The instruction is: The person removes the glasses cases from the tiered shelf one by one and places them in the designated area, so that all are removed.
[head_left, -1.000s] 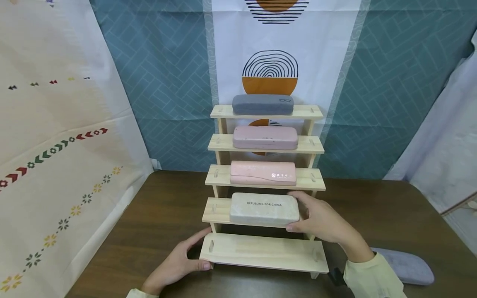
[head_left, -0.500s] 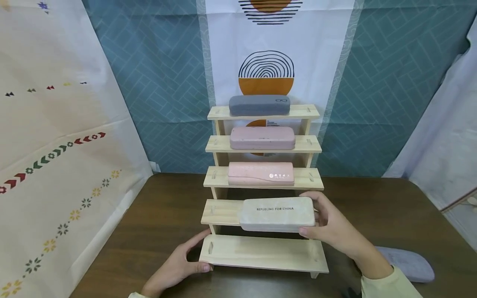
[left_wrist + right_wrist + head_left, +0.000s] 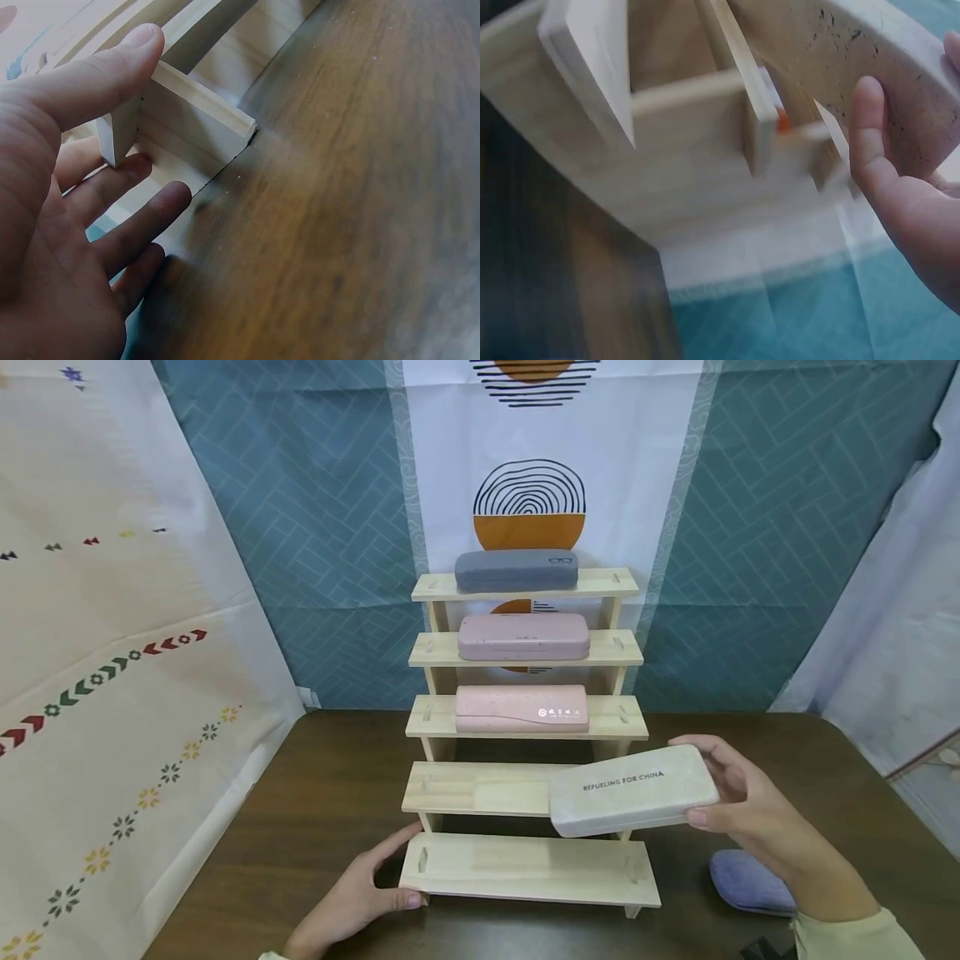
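A white glasses case point(image 3: 633, 791) printed "REFUELING FOR CHINA" is tilted in front of the right part of the second-lowest shelf of a wooden stepped rack point(image 3: 525, 867). My right hand point(image 3: 757, 818) grips the case by its right end, thumb below and fingers at the far side. In the right wrist view, dark specks mark the underside of the case point(image 3: 832, 45). My left hand point(image 3: 360, 893) holds the left end of the lowest shelf, thumb at its front edge, index finger toward the back. The left wrist view shows the thumb and fingers point(image 3: 139, 229) either side of the shelf end.
On the three upper shelves lie a pink glasses case point(image 3: 522, 708), a mauve glasses case point(image 3: 523, 637) and a grey-blue glasses case point(image 3: 516, 570). A lavender case point(image 3: 750, 883) lies on the dark wooden table point(image 3: 300, 793) under my right forearm. Patterned cloth point(image 3: 337, 527) hangs behind.
My right hand has drawn the white glasses case off the second-lowest shelf, moving right and tilting its right end up. The left hand keeps its place on the lowest shelf.
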### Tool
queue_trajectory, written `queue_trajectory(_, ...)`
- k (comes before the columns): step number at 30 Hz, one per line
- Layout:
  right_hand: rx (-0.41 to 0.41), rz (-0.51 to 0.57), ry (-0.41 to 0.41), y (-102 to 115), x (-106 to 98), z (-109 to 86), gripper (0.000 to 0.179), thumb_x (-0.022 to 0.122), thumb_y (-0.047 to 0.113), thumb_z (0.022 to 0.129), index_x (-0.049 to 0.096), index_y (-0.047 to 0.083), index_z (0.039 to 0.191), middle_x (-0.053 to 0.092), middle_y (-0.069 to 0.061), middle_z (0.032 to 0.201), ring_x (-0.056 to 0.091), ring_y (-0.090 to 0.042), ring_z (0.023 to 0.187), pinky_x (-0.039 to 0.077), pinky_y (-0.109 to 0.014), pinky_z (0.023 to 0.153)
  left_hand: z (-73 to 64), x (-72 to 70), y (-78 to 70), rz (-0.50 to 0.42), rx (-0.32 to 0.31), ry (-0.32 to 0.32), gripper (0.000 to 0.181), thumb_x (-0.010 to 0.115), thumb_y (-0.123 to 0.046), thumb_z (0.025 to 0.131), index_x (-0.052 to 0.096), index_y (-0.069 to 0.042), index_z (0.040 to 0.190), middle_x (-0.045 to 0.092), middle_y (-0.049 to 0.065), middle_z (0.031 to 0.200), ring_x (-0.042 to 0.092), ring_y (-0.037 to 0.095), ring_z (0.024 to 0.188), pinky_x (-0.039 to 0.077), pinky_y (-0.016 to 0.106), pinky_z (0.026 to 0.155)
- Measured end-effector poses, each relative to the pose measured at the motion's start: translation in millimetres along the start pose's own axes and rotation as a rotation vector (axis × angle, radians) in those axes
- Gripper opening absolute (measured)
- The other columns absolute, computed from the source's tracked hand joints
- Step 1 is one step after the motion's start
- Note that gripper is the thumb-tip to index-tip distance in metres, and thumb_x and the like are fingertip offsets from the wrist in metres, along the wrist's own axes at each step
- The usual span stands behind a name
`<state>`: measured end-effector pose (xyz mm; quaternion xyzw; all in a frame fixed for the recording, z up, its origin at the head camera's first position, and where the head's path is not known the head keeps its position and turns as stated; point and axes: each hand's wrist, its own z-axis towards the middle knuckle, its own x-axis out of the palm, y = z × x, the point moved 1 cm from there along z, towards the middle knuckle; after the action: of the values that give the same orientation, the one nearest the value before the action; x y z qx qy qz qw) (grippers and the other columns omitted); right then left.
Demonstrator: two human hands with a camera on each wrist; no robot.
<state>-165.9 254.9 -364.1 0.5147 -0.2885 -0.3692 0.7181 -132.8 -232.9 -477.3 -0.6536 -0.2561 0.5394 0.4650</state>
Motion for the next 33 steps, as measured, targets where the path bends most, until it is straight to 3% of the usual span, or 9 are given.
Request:
queue_trajectory(10,-0.128,0.090,0.080,0.8,-45.4,-16.1,0.071,0.037,-0.026,0.084,0.025,-0.006,0.151,0.054,-0.017,0.136,0.059,-0.025,0.116,0.054,-0.039,0.087,-1.4,-0.6,-0.5,0.018,-0.013,-0.013,0.085,0.088,-0.030,0.078,0.045,-0.039,0.151,0.047,-0.013,0.150,0.038,0.018,0.139,0.030,0.032,0.110)
queue_trajectory(16,-0.122,0.077,0.057,-2.3,-58.1,-22.3,0.071,0.036,-0.023,0.084,0.025,-0.005,0.152,0.052,-0.015,0.137,0.059,-0.025,0.114,0.053,-0.039,0.087,-1.7,0.1,-0.9,0.012,-0.007,-0.007,0.085,0.087,-0.028,0.079,0.044,-0.039,0.152,0.047,-0.013,0.151,0.037,0.018,0.140,0.029,0.031,0.110)
queue_trajectory(24,-0.142,0.107,0.090,-10.1,-75.3,-32.3,0.073,0.029,-0.026,0.083,0.023,-0.006,0.152,0.051,-0.017,0.138,0.057,-0.026,0.116,0.053,-0.040,0.089,-1.3,1.1,-0.2,0.008,-0.011,0.001,0.085,0.087,-0.028,0.079,0.044,-0.038,0.152,0.046,-0.012,0.151,0.037,0.018,0.140,0.030,0.030,0.109)
queue_trajectory(33,-0.134,0.128,0.076,-18.1,-95.5,-46.6,0.072,0.028,-0.025,0.084,0.022,-0.004,0.153,0.049,-0.015,0.140,0.057,-0.026,0.117,0.052,-0.040,0.092,-1.5,0.1,-0.2,-0.014,0.021,0.007,0.085,0.087,-0.026,0.080,0.043,-0.034,0.153,0.046,-0.010,0.152,0.038,0.015,0.139,0.030,0.025,0.108)
